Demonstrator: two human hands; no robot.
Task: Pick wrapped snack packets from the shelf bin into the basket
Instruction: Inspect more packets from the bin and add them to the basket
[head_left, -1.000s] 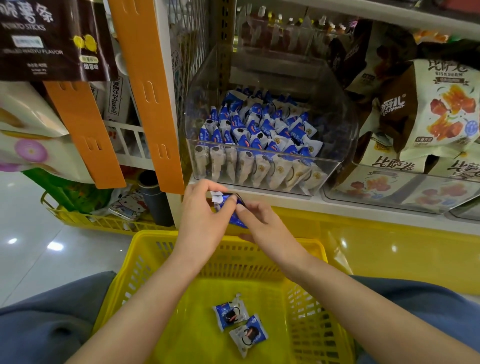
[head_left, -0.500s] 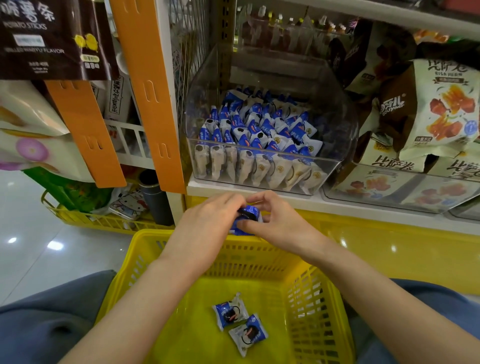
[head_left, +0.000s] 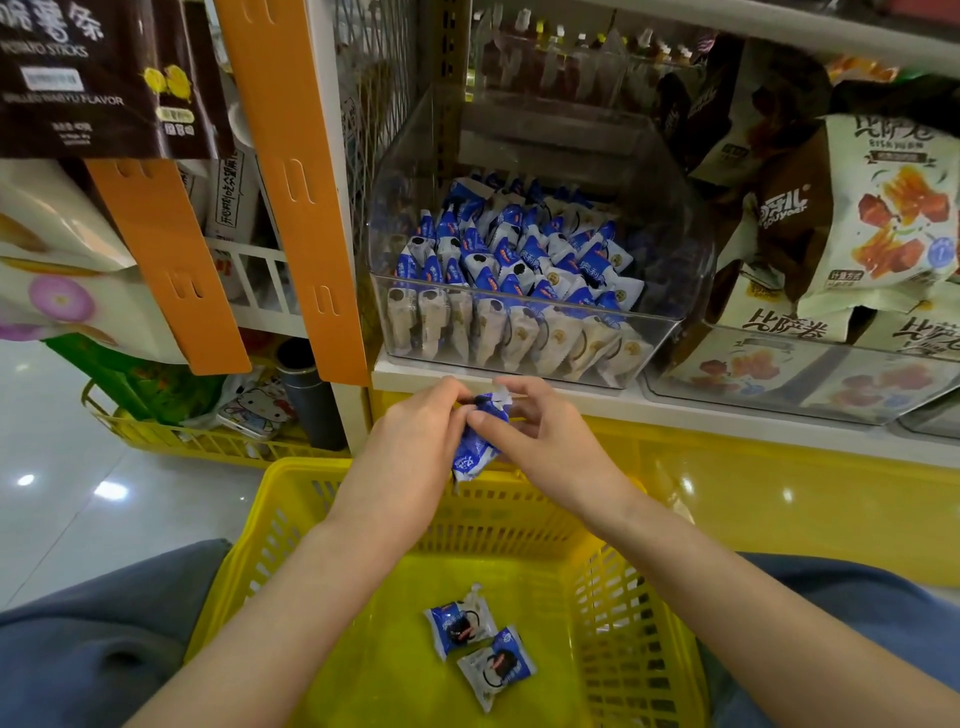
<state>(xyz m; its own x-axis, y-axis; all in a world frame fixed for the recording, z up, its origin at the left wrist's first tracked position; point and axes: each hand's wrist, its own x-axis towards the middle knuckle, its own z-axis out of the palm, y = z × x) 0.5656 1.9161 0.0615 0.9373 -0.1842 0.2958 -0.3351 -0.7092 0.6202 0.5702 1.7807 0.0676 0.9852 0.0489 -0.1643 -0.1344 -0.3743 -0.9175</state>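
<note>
Two snack packets (head_left: 460, 626) are lying in the yellow basket (head_left: 291, 499) as the left hand (head_left: 415, 431) and right hand (head_left: 550, 441), fingers curled, are both pinching a third packet (head_left: 478, 447) above its far rim, just below the clear shelf bin (head_left: 685, 249), seemingly positioning it to drop.

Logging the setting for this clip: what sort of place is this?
Most likely a small shop's snack aisle: a clear shelf bin packed with identical blue-and-white wrapped packets, bagged snacks stacked on the shelf beside it, and a yellow shopping basket below.
</note>
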